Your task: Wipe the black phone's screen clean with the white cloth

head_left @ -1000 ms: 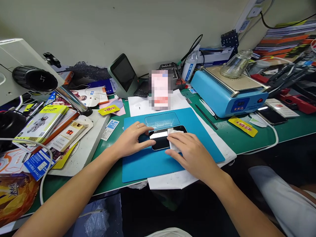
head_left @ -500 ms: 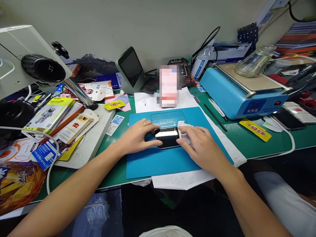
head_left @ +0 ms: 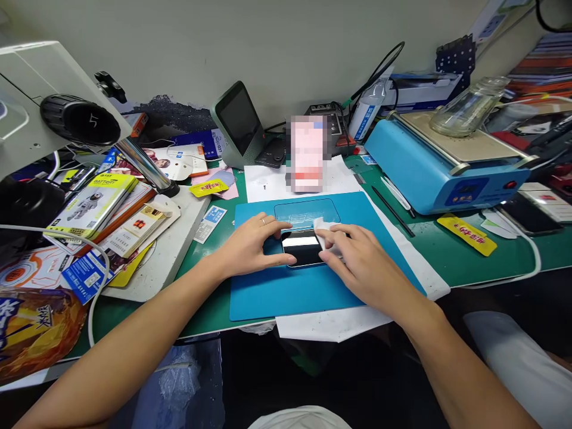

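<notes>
Phone [head_left: 302, 256] on blue mat [head_left: 268, 298], "BATTERY" box [head_left: 84, 208]

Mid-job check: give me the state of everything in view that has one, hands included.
Phone: flat, dark face up, bright reflection across it
Left hand: thumb and fingers at phone's left end
Right hand: holding white wipe over phone's right part
White wipe: crumpled
Blue mat: lying flat
Clear panel: flat, beyond phone
Desktop display: screen dark
Glass jar: no lid visible
Pixelated pink item: cannot tell
</notes>
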### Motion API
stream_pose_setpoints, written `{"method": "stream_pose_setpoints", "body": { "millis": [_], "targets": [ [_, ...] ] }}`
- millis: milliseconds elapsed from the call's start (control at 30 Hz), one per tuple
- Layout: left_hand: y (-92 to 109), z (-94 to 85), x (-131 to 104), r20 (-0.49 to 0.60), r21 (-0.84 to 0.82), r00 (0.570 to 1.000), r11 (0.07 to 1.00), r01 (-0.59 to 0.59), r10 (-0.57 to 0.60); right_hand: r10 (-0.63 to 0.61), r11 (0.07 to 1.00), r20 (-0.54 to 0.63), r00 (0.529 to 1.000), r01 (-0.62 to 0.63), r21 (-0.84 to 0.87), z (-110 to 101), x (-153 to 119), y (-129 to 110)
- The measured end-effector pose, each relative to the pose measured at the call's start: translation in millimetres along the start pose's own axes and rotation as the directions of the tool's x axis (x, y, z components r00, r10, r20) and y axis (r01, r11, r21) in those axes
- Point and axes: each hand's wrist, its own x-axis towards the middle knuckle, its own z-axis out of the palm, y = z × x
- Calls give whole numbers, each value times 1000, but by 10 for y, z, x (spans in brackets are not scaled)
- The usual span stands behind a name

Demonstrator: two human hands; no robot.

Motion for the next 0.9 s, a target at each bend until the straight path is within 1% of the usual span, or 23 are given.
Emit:
{"method": "stream_pose_setpoints", "body": {
  "millis": [167, 267, 367, 467, 633, 700, 800, 900],
  "targets": [
    [17, -11, 4, -17, -48, 999, 998, 48, -49, -68, 995, 49, 996, 65, 74, 70, 165, -204],
    [23, -17, 0, -9, -63, 998, 996, 57, -57, -153, 981, 47, 987, 146, 126, 118, 255, -330],
    [15, -22, -9, 14, -52, 998, 997, 58, -57, -194, 977, 37, 980, 190, 94, 140, 287, -389],
    [3, -27, -17, 33, -49, 997, 996, 68, -67, -154, 988, 40, 987, 155, -11, 106, 223, -315],
    [-3, -34, -15, 60, -56, 995, 995, 85, -82, -33, 994, 47, 998, 37, -105, -15, -1, -4],
    [0, -38, -10, 65, -51, 994, 995, 86, -82, 6, 990, 35, 999, -1, -138, -40, -58, 80],
    [9, -44, -4, 64, -36, 996, 997, 67, -65, 31, 987, 21, 999, -27, -159, -31, -57, 79],
    [16, -43, -1, 52, -26, 998, 999, 46, -45, -10, 991, 39, 999, 15, -130, 9, 37, -48]
  ]
}}
